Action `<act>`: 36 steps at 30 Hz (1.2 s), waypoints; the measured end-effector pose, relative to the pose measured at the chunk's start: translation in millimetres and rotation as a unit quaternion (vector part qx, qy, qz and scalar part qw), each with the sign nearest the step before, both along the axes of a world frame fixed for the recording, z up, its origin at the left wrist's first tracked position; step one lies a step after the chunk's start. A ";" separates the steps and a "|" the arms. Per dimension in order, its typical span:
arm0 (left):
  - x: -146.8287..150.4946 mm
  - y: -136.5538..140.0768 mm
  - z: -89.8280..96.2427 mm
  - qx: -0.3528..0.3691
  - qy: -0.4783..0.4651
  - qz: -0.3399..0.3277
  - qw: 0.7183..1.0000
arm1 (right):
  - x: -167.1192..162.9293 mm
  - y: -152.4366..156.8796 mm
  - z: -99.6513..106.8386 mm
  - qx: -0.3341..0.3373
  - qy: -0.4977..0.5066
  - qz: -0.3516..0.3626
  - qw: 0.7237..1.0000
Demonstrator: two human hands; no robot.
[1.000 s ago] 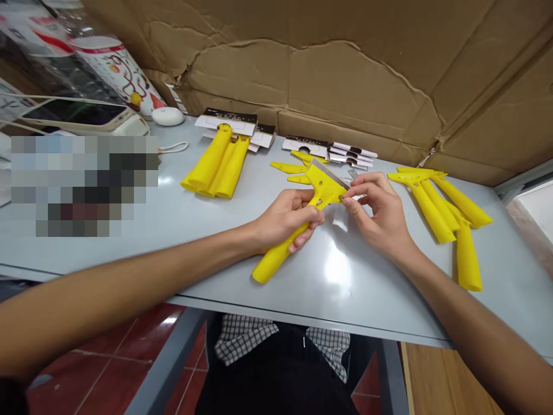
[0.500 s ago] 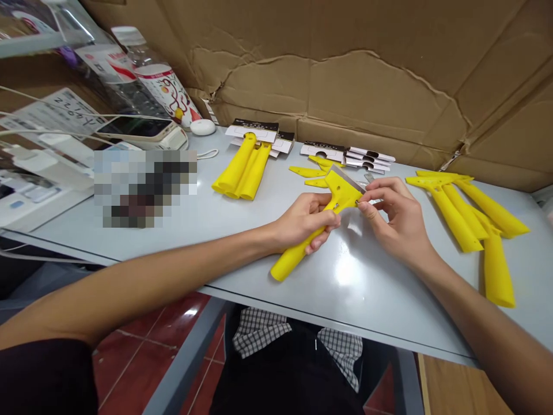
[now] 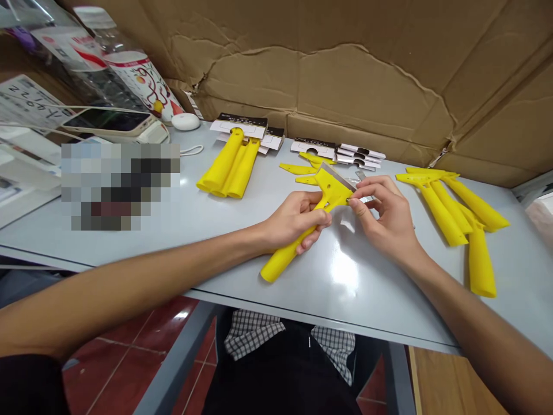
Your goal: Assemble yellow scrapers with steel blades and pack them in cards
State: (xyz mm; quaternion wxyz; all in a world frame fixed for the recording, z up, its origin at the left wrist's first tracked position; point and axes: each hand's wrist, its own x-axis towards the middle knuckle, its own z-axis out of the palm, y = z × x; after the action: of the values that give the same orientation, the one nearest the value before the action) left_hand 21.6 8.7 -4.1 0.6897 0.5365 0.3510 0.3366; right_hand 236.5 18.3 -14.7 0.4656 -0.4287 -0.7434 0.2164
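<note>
My left hand is closed round the neck of a yellow scraper, its tubular handle sloping down to the left. A straight metal blade lies along the scraper's head. At the head's right corner, the thumb and fingers of my right hand are pinched together; a tiny dark thing shows at their tips, too small to name. Just behind the head lie several flat yellow pieces. Clear shiny material shows partly behind my right fingers.
Yellow handles with black-and-white cards lie left of centre. Folded cards rest near the cardboard wall. More yellow scraper bodies are piled at right. A phone, bottle and white case stand left; one area is blurred.
The whole view has shifted slightly, so things appear further left. Both hands keep the same hold on the scraper and at its corner.
</note>
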 end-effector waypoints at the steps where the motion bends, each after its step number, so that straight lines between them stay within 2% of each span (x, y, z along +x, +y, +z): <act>1: 0.2 0.0 0.0 -0.001 -0.002 -0.001 1.000 | -0.2 0.1 0.0 0.000 0.003 -0.002 1.000; 16: -0.1 -0.9 -0.2 -0.018 0.027 0.006 0.999 | -6.3 -0.1 -0.8 -0.070 0.061 -0.020 0.995; 18: -0.3 -0.4 0.5 -0.025 0.018 0.011 0.999 | -1.6 4.6 4.3 -0.059 0.055 -0.028 0.996; 21: -1.3 1.1 0.3 -0.040 -0.002 0.031 0.999 | 15.2 14.3 18.7 -0.005 -0.014 -0.089 0.996; 23: -2.1 2.1 -0.5 -0.050 -0.012 0.037 0.998 | 31.9 20.5 29.3 0.043 -0.134 -0.124 0.982; 24: -2.3 2.6 -0.9 -0.054 -0.015 0.036 0.998 | 40.9 23.0 33.4 0.054 -0.212 -0.130 0.967; 26: -1.9 3.8 -1.4 -0.060 -0.020 0.038 0.997 | 58.2 26.9 37.6 0.035 -0.347 -0.146 0.926; 28: -0.7 5.2 -1.3 -0.071 -0.027 0.055 0.996 | 71.6 29.7 36.1 -0.015 -0.436 -0.153 0.887; 30: 0.7 6.8 -0.9 -0.084 -0.035 0.078 0.993 | 79.5 32.1 31.3 -0.049 -0.488 -0.150 0.858; 32: 1.6 8.1 -0.4 -0.094 -0.039 0.089 0.991 | 82.0 34.0 26.2 -0.067 -0.513 -0.149 0.843; 36: 1.7 8.9 0.5 -0.100 -0.038 0.089 0.990 | 78.1 35.3 24.6 -0.078 -0.509 -0.151 0.844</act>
State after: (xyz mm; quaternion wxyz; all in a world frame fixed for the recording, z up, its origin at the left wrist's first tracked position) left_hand 23.3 17.6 -3.6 0.7203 0.4182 0.4027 0.3797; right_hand 314.6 53.7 9.9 0.0133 -0.6204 -0.7827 -0.0482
